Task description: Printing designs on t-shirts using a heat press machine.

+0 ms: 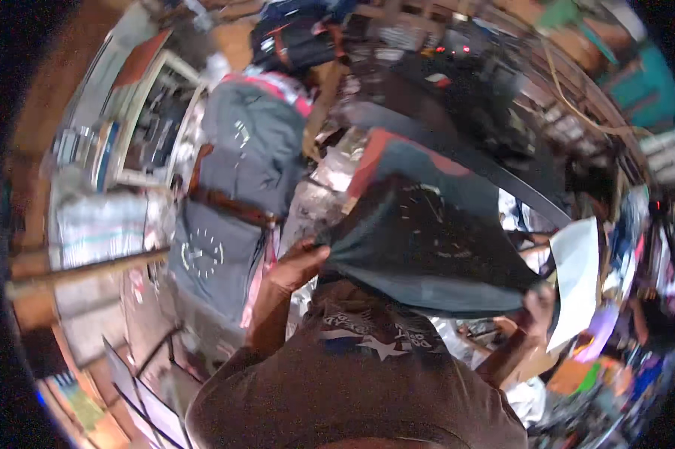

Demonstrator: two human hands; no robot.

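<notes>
A dark grey-green cloth (427, 239) with faint pale marks printed on it hangs stretched in front of my chest. My left hand (300, 266) pinches its left corner between thumb and fingers. At the opposite corner my right hand (538, 307) is closed on the edge, slightly blurred. The cloth sags between both hands, and its far part lies over a red-and-grey surface (371, 161). A white sheet (575, 280) stands just beyond my right hand; whether the hand touches it, I cannot tell.
Left of the cloth, grey fabric pieces (221, 254) with pale prints lie in a row, crossed by a brown wooden bar (233, 206). A dark machine-like bulk (457, 97) fills the far side. Coloured cloths (588, 374) are heaped at the right, and a wooden pole (90, 277) juts in at left.
</notes>
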